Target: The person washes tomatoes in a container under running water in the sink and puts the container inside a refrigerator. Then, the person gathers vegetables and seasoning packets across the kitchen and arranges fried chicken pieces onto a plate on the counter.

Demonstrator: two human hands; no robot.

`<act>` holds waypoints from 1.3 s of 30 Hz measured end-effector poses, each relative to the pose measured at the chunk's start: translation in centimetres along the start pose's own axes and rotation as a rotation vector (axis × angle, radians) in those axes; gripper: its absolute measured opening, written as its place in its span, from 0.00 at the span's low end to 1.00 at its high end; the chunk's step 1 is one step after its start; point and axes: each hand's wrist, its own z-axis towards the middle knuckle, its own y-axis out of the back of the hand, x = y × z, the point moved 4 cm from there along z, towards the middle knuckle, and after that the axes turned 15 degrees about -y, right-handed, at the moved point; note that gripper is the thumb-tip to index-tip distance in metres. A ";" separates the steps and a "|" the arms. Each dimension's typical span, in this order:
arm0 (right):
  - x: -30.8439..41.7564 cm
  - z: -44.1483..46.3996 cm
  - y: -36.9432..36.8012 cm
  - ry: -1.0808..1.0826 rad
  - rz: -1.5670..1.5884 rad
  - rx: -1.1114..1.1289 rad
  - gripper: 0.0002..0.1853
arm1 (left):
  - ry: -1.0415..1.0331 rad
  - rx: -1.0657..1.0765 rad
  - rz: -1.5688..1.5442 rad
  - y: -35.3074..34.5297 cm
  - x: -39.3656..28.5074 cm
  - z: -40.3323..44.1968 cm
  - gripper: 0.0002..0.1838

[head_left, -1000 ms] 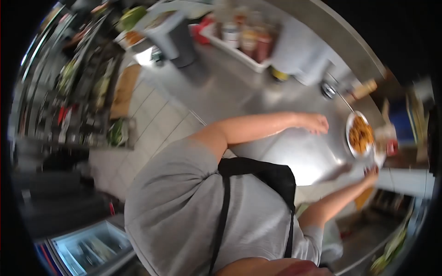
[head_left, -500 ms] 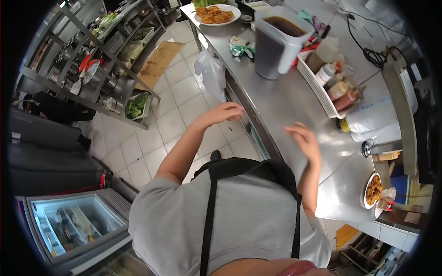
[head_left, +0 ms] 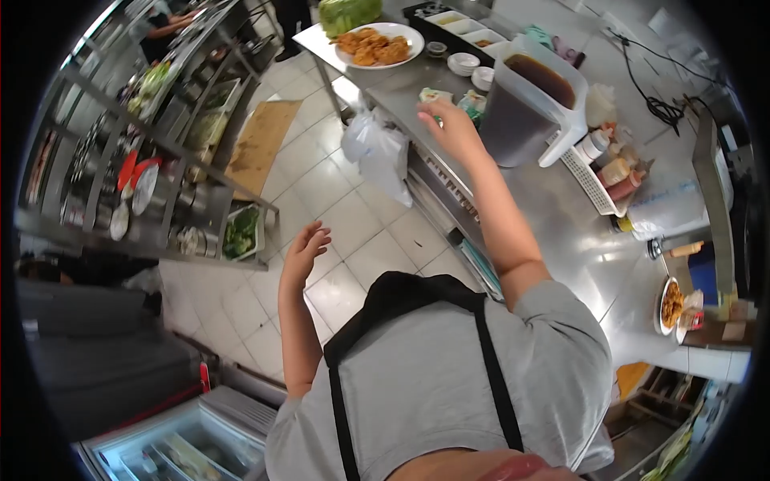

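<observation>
My right hand [head_left: 452,127] reaches over the steel counter [head_left: 533,196], fingers outstretched and apart. It is nearest to some crumpled white-and-green packets [head_left: 472,104] and holds nothing that I can see. Just to its right stands a large clear pitcher [head_left: 521,120] of dark brown liquid. Beyond the hand, a white plate [head_left: 413,50] carries fried, orange-brown pieces [head_left: 373,48]. My left hand [head_left: 305,250] hangs above the tiled floor, its fingers loosely spread with nothing in them.
A white basket [head_left: 589,180] of sauce bottles [head_left: 616,171] stands beside the pitcher. A plastic bag [head_left: 375,152] hangs off the counter's edge. Metal shelving [head_left: 172,80] is on the left, with a freezer [head_left: 233,409] at lower left. Another person [head_left: 156,36] works at the far shelf.
My right hand has moved forward over the counter towards the packets. My left hand has drawn back to the left, away from the counter edge. The view has turned and shifted.
</observation>
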 end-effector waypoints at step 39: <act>-22.2 -50.6 40.1 -0.423 0.628 -1.605 0.21 | -0.438 0.102 0.021 -27.4 -4.7 14.9 0.20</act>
